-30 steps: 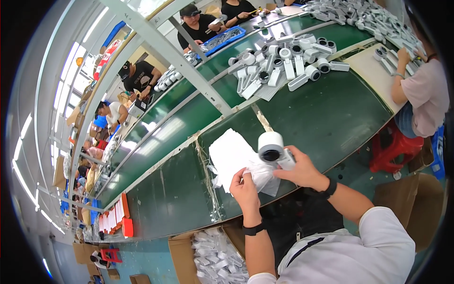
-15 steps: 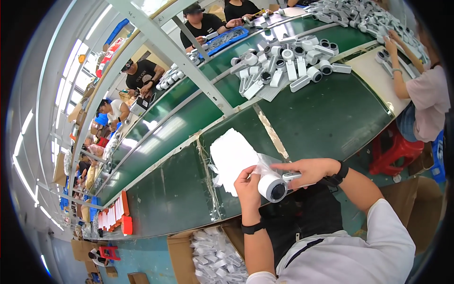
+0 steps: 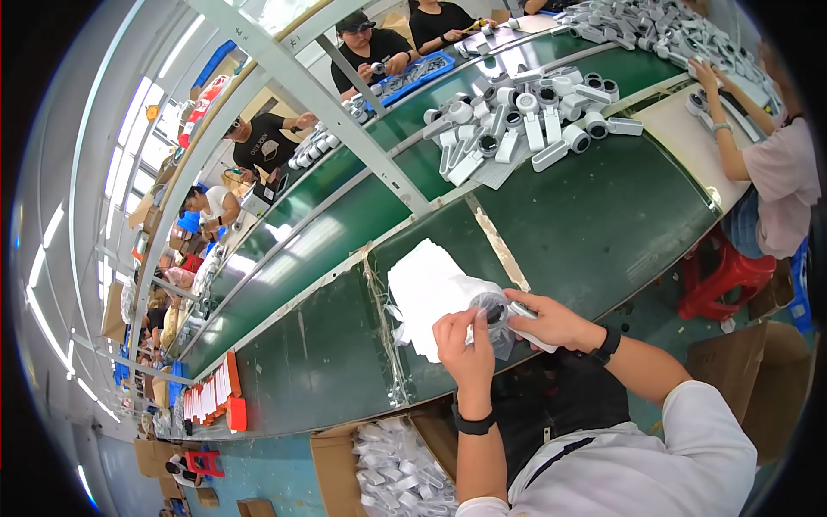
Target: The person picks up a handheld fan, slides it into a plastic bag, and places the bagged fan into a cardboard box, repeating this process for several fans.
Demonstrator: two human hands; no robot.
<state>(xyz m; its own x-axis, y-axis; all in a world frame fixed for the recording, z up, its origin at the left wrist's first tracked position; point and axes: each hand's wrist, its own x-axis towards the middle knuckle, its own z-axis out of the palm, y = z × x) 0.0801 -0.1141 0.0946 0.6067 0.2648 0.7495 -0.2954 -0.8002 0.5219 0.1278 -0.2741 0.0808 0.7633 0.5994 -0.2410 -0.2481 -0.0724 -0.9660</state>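
Fingers on a bagged white device

Fingers of my left hand [image 3: 463, 338] curl shut around the clear plastic bag [image 3: 498, 332], pinching its thin, crinkled film against the round head of the white device [image 3: 504, 310] inside. My right hand [image 3: 551, 320] closes on the device's handle end from the other side, thumb and forefinger clamped over it through the bag. Both hands hold it just above the near edge of the green conveyor belt [image 3: 603, 215].

Seen through the film, the head is a short, smooth white cylinder with a dark circular face turned up toward me; the handle is a flat white bar, mostly hidden under my right fingers.

Just beyond my hands a stack of white sheets [image 3: 426, 289] lies flat on the matt belt, touching the bag. A strip of tan tape [image 3: 495, 237] runs across the belt behind it. Farther up sits a heap of white devices [image 3: 517, 121], hard and glossy, jumbled at all angles. Below my left wrist an open cardboard box [image 3: 332, 470] holds bagged pieces. A red stool [image 3: 719, 276] stands to my right, beside a person in pink.
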